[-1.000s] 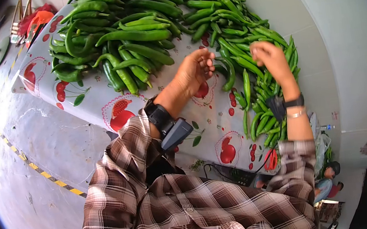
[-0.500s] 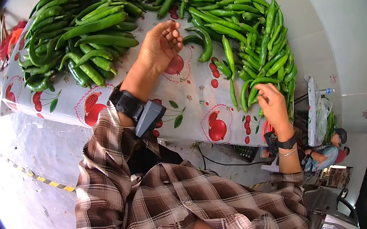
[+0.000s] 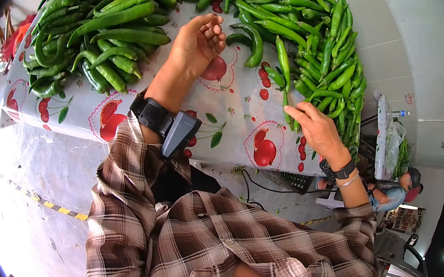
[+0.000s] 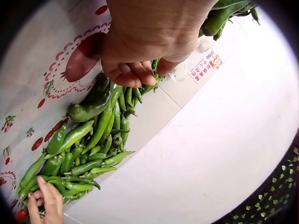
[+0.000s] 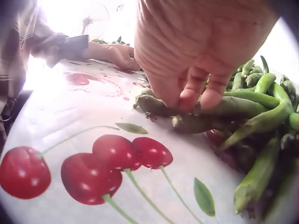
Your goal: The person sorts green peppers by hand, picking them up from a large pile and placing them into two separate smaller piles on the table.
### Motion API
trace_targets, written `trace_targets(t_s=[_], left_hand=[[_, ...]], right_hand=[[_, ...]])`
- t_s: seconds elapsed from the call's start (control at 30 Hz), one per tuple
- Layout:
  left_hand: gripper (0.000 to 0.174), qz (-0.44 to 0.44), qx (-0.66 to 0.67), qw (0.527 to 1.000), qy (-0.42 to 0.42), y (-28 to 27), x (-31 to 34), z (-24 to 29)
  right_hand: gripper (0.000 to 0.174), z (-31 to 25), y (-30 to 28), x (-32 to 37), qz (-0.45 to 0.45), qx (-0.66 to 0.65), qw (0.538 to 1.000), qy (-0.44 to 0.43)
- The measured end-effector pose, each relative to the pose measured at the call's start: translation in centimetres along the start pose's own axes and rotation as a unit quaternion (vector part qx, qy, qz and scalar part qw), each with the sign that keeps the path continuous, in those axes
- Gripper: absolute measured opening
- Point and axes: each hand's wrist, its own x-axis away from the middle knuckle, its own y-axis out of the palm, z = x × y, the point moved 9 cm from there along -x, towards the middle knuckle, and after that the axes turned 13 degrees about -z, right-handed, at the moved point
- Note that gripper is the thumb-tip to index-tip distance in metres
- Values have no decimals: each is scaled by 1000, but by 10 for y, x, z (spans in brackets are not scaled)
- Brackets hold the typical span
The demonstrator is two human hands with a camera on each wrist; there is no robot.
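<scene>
My left hand point(image 3: 196, 46) hovers over the tablecloth between two heaps of green peppers, its fingers loosely bent and holding nothing. In the left wrist view a dark green pepper point(image 4: 88, 109) lies below that hand. On the other side, my right hand point(image 3: 316, 129) reaches to the near edge of the heap of slim green peppers point(image 3: 331, 73). Its fingertips point(image 5: 211, 99) come down right at a green pepper point(image 5: 238, 107) in the right wrist view. One slim light green pepper point(image 3: 283, 60) lies along the edge of this heap, beyond the right hand.
A heap of larger green peppers point(image 3: 119, 37) covers the table's far left. The white tablecloth point(image 3: 235, 153) carries printed red fruit. A tiled wall point(image 3: 380, 22) runs along the right. A person point(image 3: 392, 194) is in the background at lower right.
My right hand has come down along the slim peppers toward the near edge of their heap, then shifted left. The left hand stays raised between the heaps, while the head view has shifted.
</scene>
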Motion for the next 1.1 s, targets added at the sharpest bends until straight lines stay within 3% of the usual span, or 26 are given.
trace_targets(t_s=[0.13, 0.37, 0.47, 0.5, 0.57, 0.7, 0.73, 0.83, 0.9, 0.97, 1.03, 1.1], left_hand=[[19, 2, -4, 1000, 1, 0, 0, 0], [17, 13, -8, 1000, 7, 2, 1, 1], [18, 13, 1, 1000, -8, 0, 1, -2], [18, 11, 1, 1000, -4, 2, 1, -2], [18, 13, -38, 999, -20, 6, 0, -4], [36, -57, -117, 989, -68, 31, 0, -15], [44, -67, -173, 979, -79, 38, 3, -18], [46, -170, -204, 957, -115, 57, 9, -26], [45, -149, -168, 970, -97, 50, 6, -23], [41, -138, -202, 966, -87, 49, 7, -17], [34, -102, -211, 968, -90, 51, 9, -18], [28, -69, -220, 969, -93, 44, 8, -18]], right_hand=[[47, -5, 6, -8, -26, 43, 998, -31], [34, -14, -2, -39, 5, -20, 998, -64], [22, 0, -16, -56, 49, -199, 978, -25], [22, 0, -23, -63, 49, -196, 979, -29], [17, 25, -29, -73, 36, -410, 905, 106], [17, 12, -40, -119, 16, -568, 822, 47], [18, 6, -40, -132, 18, -583, 812, 27], [20, -4, -36, -164, 18, -606, 796, -14], [22, -4, -29, -174, 4, -616, 787, -27], [26, -11, -30, -173, 8, -664, 747, -36], [32, -3, -33, -167, 0, -662, 748, -43], [34, 14, -47, -157, 31, -535, 844, 8]])
